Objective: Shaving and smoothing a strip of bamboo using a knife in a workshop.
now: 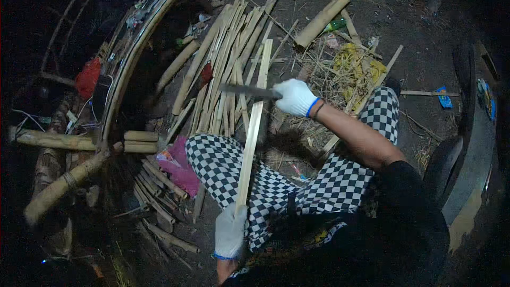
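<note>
My left hand (230,232), in a white knitted glove with a blue cuff, is closed round the lower end of a pale split bamboo strip (248,154). The strip slants up and away from me past my left thigh. My right hand (296,98), gloved the same way, grips a knife whose handle is hidden in the fist. Its dark, somewhat blurred blade (247,91) points left and crosses just above the strip's bright upper part. Whether the edge touches the wood, I cannot tell. Another pale length (265,61) shows beyond the blade, in line with the strip.
A pile of split bamboo strips (226,69) lies ahead, left of centre. A thick bamboo pole (324,21) and a yellow bag (350,66) amid shavings lie ahead right. Bamboo poles (79,141) and a red bag (87,78) are at left. My legs in checked trousers (218,162) are bent.
</note>
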`<action>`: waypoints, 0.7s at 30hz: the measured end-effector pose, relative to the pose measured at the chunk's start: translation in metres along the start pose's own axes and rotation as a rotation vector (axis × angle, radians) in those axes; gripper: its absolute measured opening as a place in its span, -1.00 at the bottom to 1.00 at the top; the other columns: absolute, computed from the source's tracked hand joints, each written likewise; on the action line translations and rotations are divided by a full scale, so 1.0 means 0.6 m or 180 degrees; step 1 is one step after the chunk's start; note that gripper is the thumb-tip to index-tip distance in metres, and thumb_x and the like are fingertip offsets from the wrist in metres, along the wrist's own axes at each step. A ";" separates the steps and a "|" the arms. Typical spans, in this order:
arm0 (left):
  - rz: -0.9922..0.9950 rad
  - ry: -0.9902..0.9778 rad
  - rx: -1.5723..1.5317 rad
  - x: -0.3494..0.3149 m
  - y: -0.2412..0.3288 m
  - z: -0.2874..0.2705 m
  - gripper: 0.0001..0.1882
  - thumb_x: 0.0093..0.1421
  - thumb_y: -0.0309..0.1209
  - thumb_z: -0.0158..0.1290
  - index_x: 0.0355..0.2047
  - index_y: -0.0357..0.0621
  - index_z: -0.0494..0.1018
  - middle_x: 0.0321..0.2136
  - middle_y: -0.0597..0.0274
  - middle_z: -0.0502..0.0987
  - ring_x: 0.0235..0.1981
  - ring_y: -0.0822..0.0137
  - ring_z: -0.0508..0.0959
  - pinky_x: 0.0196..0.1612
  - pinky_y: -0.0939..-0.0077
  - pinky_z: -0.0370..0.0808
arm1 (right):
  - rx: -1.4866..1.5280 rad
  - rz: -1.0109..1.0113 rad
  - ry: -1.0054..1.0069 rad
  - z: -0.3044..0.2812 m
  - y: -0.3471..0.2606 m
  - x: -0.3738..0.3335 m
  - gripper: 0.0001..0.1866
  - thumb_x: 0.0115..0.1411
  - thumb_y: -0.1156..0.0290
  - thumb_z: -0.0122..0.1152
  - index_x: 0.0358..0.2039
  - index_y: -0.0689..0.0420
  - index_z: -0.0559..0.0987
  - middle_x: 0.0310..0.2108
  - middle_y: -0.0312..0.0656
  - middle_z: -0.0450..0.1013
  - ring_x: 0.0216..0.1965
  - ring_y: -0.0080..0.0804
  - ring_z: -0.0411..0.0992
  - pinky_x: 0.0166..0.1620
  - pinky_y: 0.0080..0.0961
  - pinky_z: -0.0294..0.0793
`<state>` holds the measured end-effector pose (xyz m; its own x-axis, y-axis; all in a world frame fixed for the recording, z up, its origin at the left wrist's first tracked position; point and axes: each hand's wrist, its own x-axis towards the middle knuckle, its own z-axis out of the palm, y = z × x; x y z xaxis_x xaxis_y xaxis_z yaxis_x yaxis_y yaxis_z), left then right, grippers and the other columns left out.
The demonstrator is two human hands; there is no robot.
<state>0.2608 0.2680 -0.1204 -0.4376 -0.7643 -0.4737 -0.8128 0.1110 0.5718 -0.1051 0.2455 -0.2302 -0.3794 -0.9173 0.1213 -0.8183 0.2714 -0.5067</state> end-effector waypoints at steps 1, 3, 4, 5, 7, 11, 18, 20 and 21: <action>0.0173 0.0012 0.0025 -0.004 0.003 0.001 -0.68 0.31 -0.20 -0.07 -0.42 -0.21 0.41 -0.71 0.44 0.31 -0.68 0.59 0.28 -0.62 0.59 0.20 | 0.0002 -0.0014 0.0003 -0.003 0.006 0.000 -0.71 -0.09 0.24 0.06 -0.41 0.12 0.60 -0.45 0.04 0.52 -0.33 0.04 0.51 -0.24 -0.12 0.52; -0.0098 -0.0029 -0.0127 -0.012 0.037 0.003 -0.69 0.31 -0.21 -0.07 -0.40 -0.23 0.42 -0.71 0.43 0.32 -0.67 0.59 0.29 -0.61 0.58 0.20 | 0.0031 -0.0366 0.0335 -0.010 0.031 0.000 -0.70 -0.08 0.23 0.05 -0.40 0.13 0.60 -0.42 0.05 0.53 -0.32 0.05 0.51 -0.22 -0.13 0.52; -0.0162 -0.0047 -0.0075 -0.022 0.040 0.004 -0.65 0.29 -0.18 -0.05 -0.38 -0.27 0.44 -0.69 0.29 0.34 -0.64 0.51 0.32 -0.55 0.49 0.25 | 0.0123 0.0341 0.0435 -0.020 0.052 0.017 -0.69 -0.08 0.22 0.06 -0.39 0.13 0.60 -0.41 0.06 0.52 -0.33 0.05 0.51 -0.21 -0.12 0.52; -0.0190 -0.0064 -0.0033 -0.023 0.042 0.007 -0.62 0.27 -0.15 -0.04 -0.36 -0.31 0.45 -0.68 0.15 0.37 -0.60 0.42 0.36 -0.50 0.41 0.30 | 0.0017 0.0662 0.0034 -0.038 0.070 0.033 -0.68 -0.07 0.22 0.05 -0.38 0.15 0.59 -0.39 0.05 0.53 -0.32 0.05 0.51 -0.20 -0.12 0.52; -0.0079 0.0015 0.0069 -0.013 0.041 0.011 -0.63 0.26 -0.17 -0.04 -0.37 -0.31 0.45 -0.68 0.16 0.37 -0.61 0.41 0.37 -0.50 0.41 0.31 | 0.0153 0.0566 0.0233 -0.028 0.053 0.018 -0.68 -0.06 0.22 0.05 -0.38 0.16 0.59 -0.40 0.07 0.52 -0.32 0.06 0.51 -0.17 -0.10 0.50; -0.0228 -0.0052 -0.0152 -0.006 0.010 0.007 -0.64 0.27 -0.18 -0.04 -0.35 -0.30 0.46 -0.69 0.20 0.38 -0.62 0.43 0.38 -0.51 0.42 0.31 | 0.0011 -0.0075 0.0039 -0.013 0.010 -0.002 -0.73 -0.08 0.23 0.09 -0.42 0.13 0.56 -0.48 0.10 0.49 -0.36 0.09 0.49 -0.22 -0.09 0.49; 0.0014 -0.0135 -0.0094 -0.022 0.022 0.010 -0.72 0.31 -0.24 -0.08 -0.34 -0.22 0.44 -0.71 0.43 0.33 -0.71 0.59 0.30 -0.65 0.64 0.20 | 0.0182 0.0508 0.0315 -0.006 0.078 0.033 -0.70 -0.05 0.23 0.05 -0.39 0.14 0.59 -0.42 0.09 0.51 -0.32 0.08 0.50 -0.20 -0.09 0.50; -0.0226 -0.0096 -0.0025 -0.025 0.035 0.005 -0.71 0.30 -0.25 -0.08 -0.35 -0.25 0.45 -0.71 0.41 0.34 -0.69 0.57 0.31 -0.62 0.58 0.23 | 0.0115 0.0406 0.0227 0.002 0.051 0.017 -0.68 -0.04 0.22 0.03 -0.34 0.10 0.61 -0.40 0.07 0.52 -0.29 0.04 0.51 -0.17 -0.07 0.50; -0.0229 -0.0090 -0.0020 -0.021 0.032 0.000 -0.71 0.30 -0.25 -0.08 -0.35 -0.25 0.45 -0.71 0.41 0.34 -0.69 0.57 0.31 -0.62 0.58 0.23 | 0.0122 0.0404 0.0229 -0.006 0.048 0.017 -0.68 -0.04 0.22 0.03 -0.34 0.10 0.61 -0.40 0.07 0.52 -0.29 0.04 0.51 -0.17 -0.07 0.50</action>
<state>0.2506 0.2801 -0.1033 -0.3889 -0.7519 -0.5323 -0.8402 0.0524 0.5397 -0.1337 0.2450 -0.2406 -0.5097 -0.8527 0.1143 -0.7452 0.3712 -0.5540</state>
